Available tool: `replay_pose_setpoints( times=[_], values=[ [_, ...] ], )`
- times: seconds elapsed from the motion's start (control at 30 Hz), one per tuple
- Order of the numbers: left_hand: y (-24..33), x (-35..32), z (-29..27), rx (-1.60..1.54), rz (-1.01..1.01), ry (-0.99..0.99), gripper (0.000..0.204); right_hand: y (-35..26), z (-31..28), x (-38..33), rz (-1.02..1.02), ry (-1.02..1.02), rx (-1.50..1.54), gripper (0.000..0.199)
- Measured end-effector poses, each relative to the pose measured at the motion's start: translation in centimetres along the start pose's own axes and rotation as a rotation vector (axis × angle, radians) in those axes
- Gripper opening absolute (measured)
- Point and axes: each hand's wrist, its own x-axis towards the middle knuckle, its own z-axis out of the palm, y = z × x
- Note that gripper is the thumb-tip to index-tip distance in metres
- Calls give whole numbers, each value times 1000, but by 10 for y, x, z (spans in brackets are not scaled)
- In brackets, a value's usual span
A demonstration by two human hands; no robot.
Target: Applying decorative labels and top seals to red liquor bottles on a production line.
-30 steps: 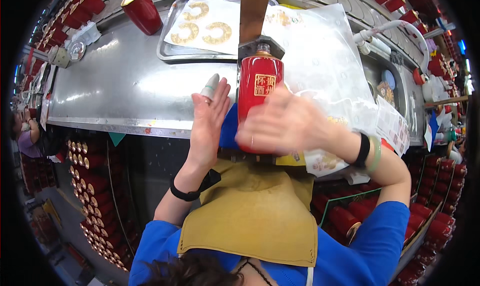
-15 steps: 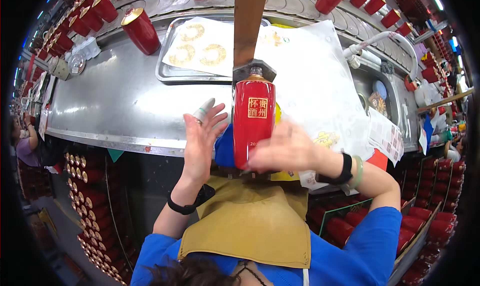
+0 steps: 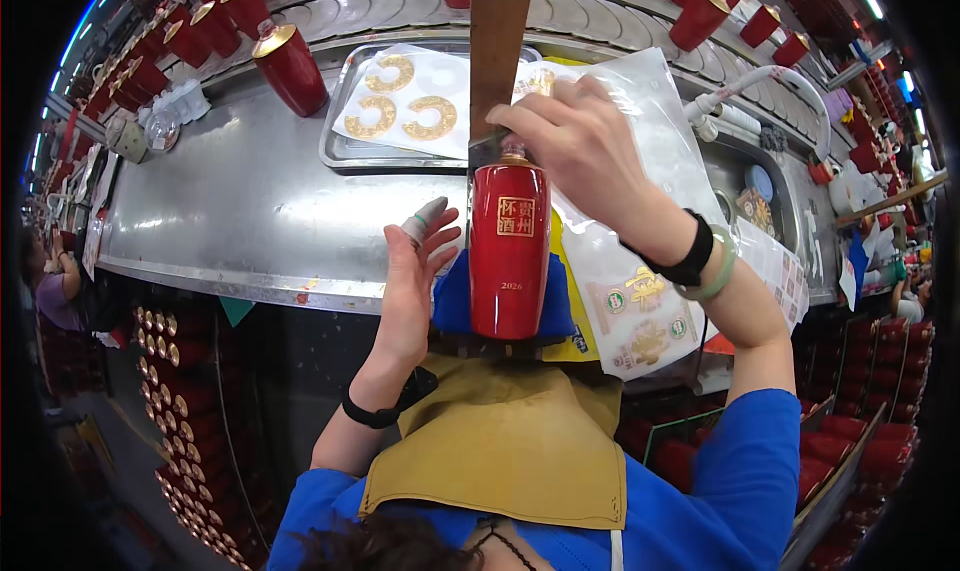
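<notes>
Centrally, at the counter's (image 3: 220,201) near edge, a glossy red bottle (image 3: 508,271) rested against a soft blue pad (image 3: 452,296), its base toward the person and its neck pointing away; its exact tilt could not be told. It was deep red and smooth, narrowing slightly toward the base, with a gold-framed square of characters on its upper front and a short line of pale print near the bottom.

The right hand (image 3: 590,151) was bent over the bottle's neck, fingers curled; whether it gripped anything could not be told. The left hand (image 3: 412,281) was open, palm toward the bottle but apart from it, a pale finger cover (image 3: 425,221) on one digit.

The counter was brushed, shiny steel. Near its far edge sat a shallow metal tray (image 3: 400,165) with white paper (image 3: 440,79) bearing three gold horseshoe-shaped decals (image 3: 447,118). Left of it stood a second red bottle (image 3: 290,71) with a gold shoulder. To the right lay a translucent sheet (image 3: 625,246) with gold designs, then a sink (image 3: 735,186). A brown wooden beam (image 3: 500,41) rose behind the bottle's neck, blocking the tray's right end.
</notes>
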Motion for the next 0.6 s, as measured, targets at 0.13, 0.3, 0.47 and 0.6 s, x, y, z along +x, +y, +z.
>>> replay_pose_setpoints(
  times=[0.13, 0.3, 0.47, 0.6],
  values=[
    [3, 2, -2, -4, -58, 38, 91, -19, -10, -23, -354, 261, 92, 24],
    [-2, 10, 1, -66, -143, -81, 93, -26, 3, -47, 12, 110, 406, 24],
    [3, 15, 2, -51, -197, -82, 87, 44, 15, -30, 127, 312, -7, 15],
    [6, 29, 26, 65, -129, -172, 59, 19, 15, -26, 405, 276, 631, 25]
  ],
)
